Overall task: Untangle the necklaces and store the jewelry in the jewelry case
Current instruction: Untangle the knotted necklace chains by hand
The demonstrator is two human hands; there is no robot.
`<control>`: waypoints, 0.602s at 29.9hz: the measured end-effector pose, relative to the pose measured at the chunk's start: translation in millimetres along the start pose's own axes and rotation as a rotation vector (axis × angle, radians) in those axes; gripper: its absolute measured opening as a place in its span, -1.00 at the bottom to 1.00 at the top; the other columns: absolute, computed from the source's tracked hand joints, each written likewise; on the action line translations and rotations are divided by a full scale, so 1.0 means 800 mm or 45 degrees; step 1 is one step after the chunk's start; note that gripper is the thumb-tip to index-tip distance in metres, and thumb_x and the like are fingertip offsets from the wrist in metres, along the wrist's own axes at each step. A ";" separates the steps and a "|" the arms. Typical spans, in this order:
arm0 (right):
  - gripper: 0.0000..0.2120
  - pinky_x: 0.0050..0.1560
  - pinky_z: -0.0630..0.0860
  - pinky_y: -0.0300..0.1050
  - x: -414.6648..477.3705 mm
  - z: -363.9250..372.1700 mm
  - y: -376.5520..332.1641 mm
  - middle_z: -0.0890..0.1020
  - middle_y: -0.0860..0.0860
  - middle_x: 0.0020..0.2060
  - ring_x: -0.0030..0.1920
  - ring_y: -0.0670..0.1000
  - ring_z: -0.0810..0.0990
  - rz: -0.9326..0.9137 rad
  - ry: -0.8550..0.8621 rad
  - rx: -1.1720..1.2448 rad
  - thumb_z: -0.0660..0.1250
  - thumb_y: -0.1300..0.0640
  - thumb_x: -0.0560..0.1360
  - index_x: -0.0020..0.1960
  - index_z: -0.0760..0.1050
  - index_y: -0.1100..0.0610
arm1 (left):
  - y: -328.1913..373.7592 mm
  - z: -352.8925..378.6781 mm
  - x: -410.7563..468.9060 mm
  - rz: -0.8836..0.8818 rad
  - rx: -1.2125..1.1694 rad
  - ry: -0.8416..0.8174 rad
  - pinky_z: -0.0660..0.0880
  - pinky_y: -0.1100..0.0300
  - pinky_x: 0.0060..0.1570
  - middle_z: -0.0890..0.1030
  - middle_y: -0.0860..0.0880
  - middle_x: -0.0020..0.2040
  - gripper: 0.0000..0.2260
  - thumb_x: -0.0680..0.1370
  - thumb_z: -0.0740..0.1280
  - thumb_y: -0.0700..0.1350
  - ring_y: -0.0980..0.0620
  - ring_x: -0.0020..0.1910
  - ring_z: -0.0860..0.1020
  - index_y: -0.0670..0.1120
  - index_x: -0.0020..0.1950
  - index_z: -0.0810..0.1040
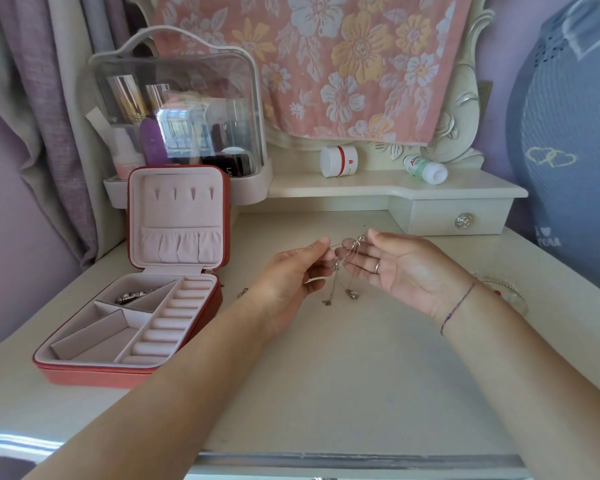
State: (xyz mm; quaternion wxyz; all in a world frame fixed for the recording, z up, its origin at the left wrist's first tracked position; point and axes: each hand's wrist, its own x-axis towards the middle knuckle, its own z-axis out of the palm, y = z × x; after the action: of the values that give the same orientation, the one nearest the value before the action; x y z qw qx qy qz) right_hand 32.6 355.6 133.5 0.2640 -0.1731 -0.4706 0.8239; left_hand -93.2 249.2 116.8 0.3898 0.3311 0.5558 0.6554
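A tangle of thin silver necklaces [343,268] hangs between my two hands above the middle of the dressing table, its pendants dangling just over the tabletop. My left hand [291,275] pinches the chains from the left with thumb and fingers. From the right, palm up, my right hand [402,268] pinches the top of the tangle at its fingertips. The red jewelry case [84,372] lies open at the left, lid upright. A silver piece [134,295] sits in one of its back compartments. A small piece of jewelry [242,292] lies on the table beside the case.
A clear cosmetics organiser [174,109] stands behind the case. On the raised shelf lie a white jar [338,161] and a tipped white bottle [425,169], above a small drawer [461,220]. A glass dish [510,292] sits under my right wrist. A floral cloth [326,64] hangs behind.
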 end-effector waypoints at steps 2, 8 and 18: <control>-0.86 -0.24 0.63 -0.13 0.000 0.001 0.000 0.66 0.13 -0.26 -0.27 0.04 0.68 -0.012 0.008 -0.003 0.15 0.23 0.61 -0.12 0.39 0.18 | 0.000 -0.001 0.000 -0.030 -0.029 -0.003 0.39 0.24 -0.16 0.57 0.03 -0.31 -0.75 0.58 0.30 -0.03 0.12 -0.29 0.52 -0.05 -0.29 0.54; -0.86 -0.40 0.48 -0.20 0.001 0.000 0.004 0.59 0.08 -0.31 -0.48 -0.07 0.50 -0.025 0.115 -0.233 0.20 0.23 0.60 -0.14 0.42 0.15 | 0.003 0.000 -0.001 -0.070 -0.202 -0.024 0.47 0.28 -0.28 0.57 0.02 -0.31 -0.76 0.63 0.22 -0.05 0.11 -0.34 0.55 -0.07 -0.22 0.46; -0.89 -0.50 0.30 -0.27 0.002 0.000 0.010 0.52 0.07 -0.33 -0.46 -0.06 0.44 0.038 0.227 -0.617 0.22 0.23 0.60 -0.10 0.45 0.18 | 0.004 -0.005 -0.001 -0.064 -0.166 0.006 0.33 0.31 -0.52 0.26 0.06 -0.54 -0.76 0.65 0.18 -0.01 0.11 -0.59 0.31 -0.07 -0.17 0.43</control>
State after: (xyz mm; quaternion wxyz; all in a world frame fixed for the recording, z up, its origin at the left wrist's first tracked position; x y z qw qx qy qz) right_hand 29.4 353.0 126.3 0.2429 -0.3102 -0.6266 0.6724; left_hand -96.5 246.3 119.3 0.4255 0.2893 0.5211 0.6810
